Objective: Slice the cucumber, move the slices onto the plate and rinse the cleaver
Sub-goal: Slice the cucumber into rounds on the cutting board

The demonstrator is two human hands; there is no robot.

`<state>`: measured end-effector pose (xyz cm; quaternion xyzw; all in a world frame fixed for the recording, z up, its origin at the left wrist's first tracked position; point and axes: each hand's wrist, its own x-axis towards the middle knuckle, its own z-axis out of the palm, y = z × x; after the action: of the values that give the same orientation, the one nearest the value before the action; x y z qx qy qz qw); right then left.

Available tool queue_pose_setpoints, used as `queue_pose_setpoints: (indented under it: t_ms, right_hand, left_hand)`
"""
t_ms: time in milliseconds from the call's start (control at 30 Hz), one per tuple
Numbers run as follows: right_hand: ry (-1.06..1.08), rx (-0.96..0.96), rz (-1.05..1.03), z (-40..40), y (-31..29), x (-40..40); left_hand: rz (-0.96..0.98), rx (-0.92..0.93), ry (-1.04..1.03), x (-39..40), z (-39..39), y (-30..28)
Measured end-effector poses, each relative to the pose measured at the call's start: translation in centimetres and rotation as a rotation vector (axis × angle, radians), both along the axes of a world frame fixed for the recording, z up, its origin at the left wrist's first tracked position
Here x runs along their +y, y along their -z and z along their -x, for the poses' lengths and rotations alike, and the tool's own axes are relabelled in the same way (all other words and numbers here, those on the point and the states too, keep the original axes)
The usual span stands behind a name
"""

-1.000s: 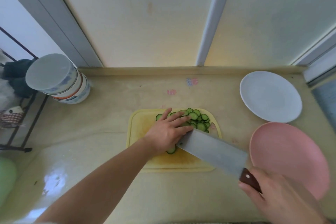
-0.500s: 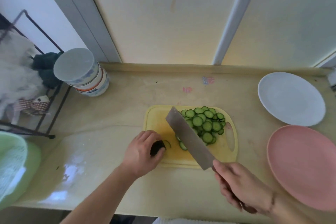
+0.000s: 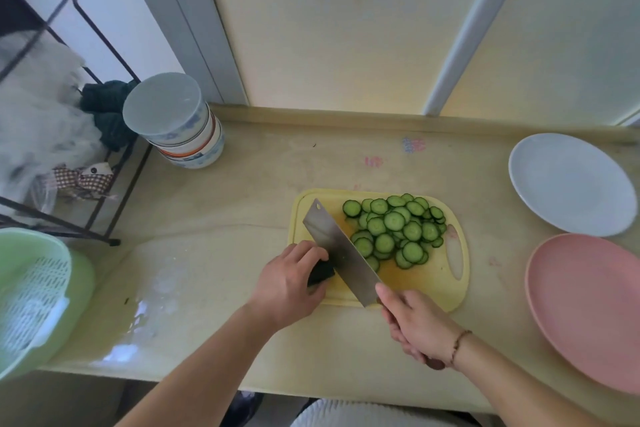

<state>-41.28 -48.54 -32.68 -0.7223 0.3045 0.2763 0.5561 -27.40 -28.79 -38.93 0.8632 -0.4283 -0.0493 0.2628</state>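
A yellow cutting board (image 3: pixel 433 291) lies on the counter with a heap of several green cucumber slices (image 3: pixel 394 230) on its right half. My left hand (image 3: pixel 289 282) grips the dark cucumber end (image 3: pixel 320 274) at the board's left edge. My right hand (image 3: pixel 414 322) grips the cleaver's handle, which my fingers hide. The steel cleaver (image 3: pixel 337 246) lies slanted across the board, its blade between the cucumber end and the slices. A white plate (image 3: pixel 571 184) and a pink plate (image 3: pixel 588 308) sit to the right.
A stack of bowls (image 3: pixel 180 125) stands at the back left of the counter. A green colander basket (image 3: pixel 31 298) hangs over the left edge, beside a black wire rack (image 3: pixel 86 218) with cloths. A wet patch (image 3: pixel 156 291) shines left of the board.
My left hand left the slice heap and took the cucumber end at the board's left. The cleaver swung from the right onto the board, beside that end. The view shifted left.
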Motion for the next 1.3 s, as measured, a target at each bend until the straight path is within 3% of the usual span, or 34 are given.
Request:
queue_pose_setpoints:
  t_ms: [233,933,1300]
  right_hand:
    - [0.129,0.007,0.079,0.8,-0.6,-1.0]
    - [0.096,-0.055,0.024,0.7,-3.7,0.2]
    - [-0.004,-0.128,0.204,0.2,-3.5,0.7]
  left_hand:
    - [0.027,-0.025,0.026,-0.9,0.3,0.3]
    - [0.287,-0.135,0.094,-4.0,1.0,2.1]
    - [0.288,-0.087,0.067,-4.2,1.1,1.7]
